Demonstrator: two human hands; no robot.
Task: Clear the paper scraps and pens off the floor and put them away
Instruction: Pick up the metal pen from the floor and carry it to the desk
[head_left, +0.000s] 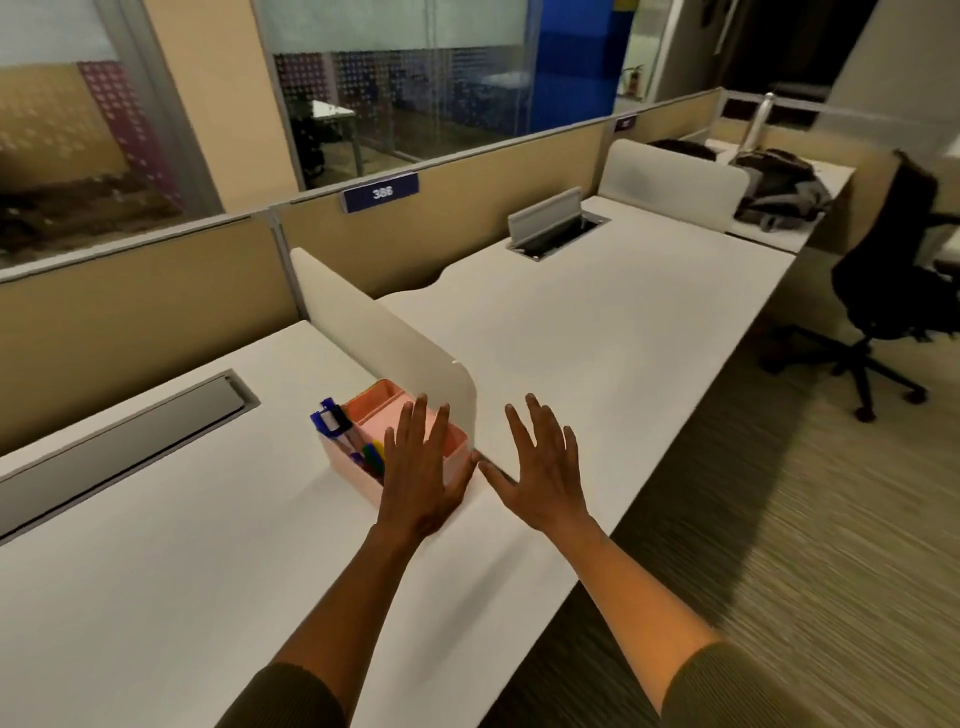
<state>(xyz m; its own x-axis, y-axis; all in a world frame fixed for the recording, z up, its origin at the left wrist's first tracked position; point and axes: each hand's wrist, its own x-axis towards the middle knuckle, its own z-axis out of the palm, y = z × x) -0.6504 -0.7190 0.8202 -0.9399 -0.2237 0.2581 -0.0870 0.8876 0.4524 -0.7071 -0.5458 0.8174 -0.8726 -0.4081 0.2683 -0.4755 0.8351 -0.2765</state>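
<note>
A pink desk organiser (375, 413) stands on the white desk (182, 519) beside a low white divider (384, 343). Several pens (337, 428) with blue, green and yellow caps stick out of its left compartment. My left hand (421, 475) is spread flat with straight fingers over the organiser's right end and hides part of it. My right hand (543, 467) is spread open just to the right, above the desk, holding nothing. No paper scraps show on the strip of carpet in view.
Tan cubicle panels (156, 291) run behind the desks, one with a blue label 386 (382, 192). Cable hatches (558, 228) sit in the desktops. A black office chair (893, 291) stands on the striped carpet (779, 519) at right. Dark bags (779, 187) lie on the far desk.
</note>
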